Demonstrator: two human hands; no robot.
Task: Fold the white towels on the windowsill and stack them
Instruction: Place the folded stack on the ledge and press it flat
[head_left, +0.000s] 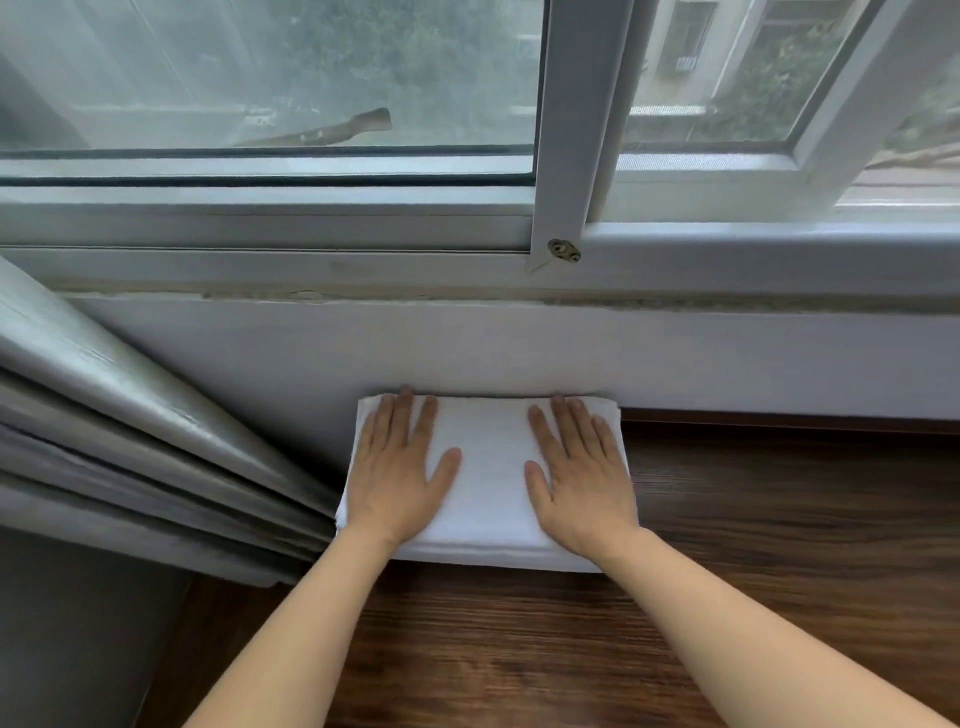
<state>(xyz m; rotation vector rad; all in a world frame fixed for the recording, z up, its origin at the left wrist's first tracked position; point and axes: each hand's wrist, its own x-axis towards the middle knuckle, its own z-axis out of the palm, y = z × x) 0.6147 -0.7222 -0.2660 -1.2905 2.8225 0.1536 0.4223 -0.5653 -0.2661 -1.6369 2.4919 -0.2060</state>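
Plainly, the folded white towel stack (488, 483) lies on the dark wood-grain windowsill (779, 519), its far edge touching the white wall (519, 348) under the window frame (566, 130), its left edge just beside the grey curtain (130, 441). Layered edges show along the near side, so it looks like more than one fold or towel, though how many cannot be told.

As a judgement, the terry cloth is soft, light and limp: it will sag if lifted by one corner and the layers may slide or spring open. It is not fragile and not slippery on the wood. The sensible hold would be at both short sides, fingers under the bottom layer and thumbs on top, so that the stack lifts as one flat block; for smoothing only, flat palms suffice.

The person's left hand (397, 467) lies flat on the left half of the top surface, fingers straight and slightly spread toward the wall, thumb angled inward. The right hand (582, 473) mirrors it on the right half. Neither hand grips anything; both press palm-down with fingers extended. Both bare forearms reach forward from the lower edge of the view, converging toward the stack, wrists at its near edge.
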